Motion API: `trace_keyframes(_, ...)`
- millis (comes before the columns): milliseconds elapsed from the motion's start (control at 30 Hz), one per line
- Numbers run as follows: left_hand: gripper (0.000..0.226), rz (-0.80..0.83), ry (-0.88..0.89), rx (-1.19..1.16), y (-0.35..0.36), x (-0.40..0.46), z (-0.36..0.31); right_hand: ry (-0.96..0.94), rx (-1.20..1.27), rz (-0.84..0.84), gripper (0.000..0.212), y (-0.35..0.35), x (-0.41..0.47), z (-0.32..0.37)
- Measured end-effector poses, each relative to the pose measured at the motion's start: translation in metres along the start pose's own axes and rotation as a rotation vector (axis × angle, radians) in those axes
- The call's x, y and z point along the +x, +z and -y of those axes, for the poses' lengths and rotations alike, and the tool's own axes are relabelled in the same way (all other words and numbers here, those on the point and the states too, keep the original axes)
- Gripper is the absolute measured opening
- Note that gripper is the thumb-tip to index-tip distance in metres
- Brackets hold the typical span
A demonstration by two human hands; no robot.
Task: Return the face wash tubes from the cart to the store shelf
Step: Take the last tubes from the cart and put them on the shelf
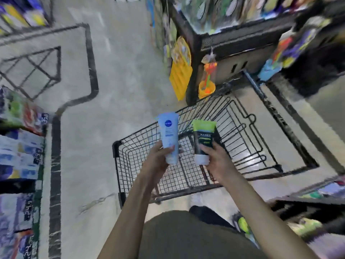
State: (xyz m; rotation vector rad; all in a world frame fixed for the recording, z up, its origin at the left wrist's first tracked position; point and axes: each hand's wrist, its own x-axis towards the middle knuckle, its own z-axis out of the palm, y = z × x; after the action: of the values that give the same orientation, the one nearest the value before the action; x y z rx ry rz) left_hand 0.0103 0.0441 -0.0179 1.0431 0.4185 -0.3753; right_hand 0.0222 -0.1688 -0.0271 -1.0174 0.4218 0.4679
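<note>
My left hand grips a pale blue and white face wash tube near its cap end, crimped end pointing up. My right hand grips a black and lime-green face wash tube with a white cap, also held upright. Both tubes are raised above the black wire cart, whose basket lies below and behind my hands. I cannot see any other tube in the basket.
A store shelf with boxed goods and price tags runs along the left. Another black shelf unit with hanging toys and a yellow pack stands at the far right, close to the cart's front. Grey floor stretches between them.
</note>
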Motion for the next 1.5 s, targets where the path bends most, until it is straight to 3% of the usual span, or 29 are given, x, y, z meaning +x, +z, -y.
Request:
trace_keyframes(133,0.047,0.126,-0.006,0.109,0.011,-0.024,0.003,-0.146,0.035,-0.060,0.048,0.000,-0.045,-0.002)
trace_keyframes(400,0.044,0.336,-0.131,0.213,0.033,-0.075,0.036,-0.314,0.136,-0.378,0.036,-0.021,-0.153,-0.046)
trace_keyframes(633,0.044,0.561,-0.276,0.294,0.068,-0.129,0.081,-0.507,0.325,-0.644,0.043,-0.041,-0.257,-0.100)
trace_keyframes(767,0.053,0.724,-0.344,0.399,0.094,-0.164,0.109,-0.615,0.364,-0.784,0.061,-0.054,-0.317,-0.124)
trace_keyframes(867,0.053,0.815,-0.379,0.454,0.116,-0.193,0.135,-0.683,0.366,-0.866,0.042,-0.064,-0.363,-0.140)
trace_keyframes(1200,0.061,1.010,-0.510,0.617,0.158,-0.324,0.236,-0.765,0.470,-1.142,0.016,-0.095,-0.528,-0.226)
trace_keyframes(1500,0.061,1.155,-0.510,0.713,0.172,-0.447,0.327,-0.792,0.539,-1.240,0.036,-0.128,-0.647,-0.316)
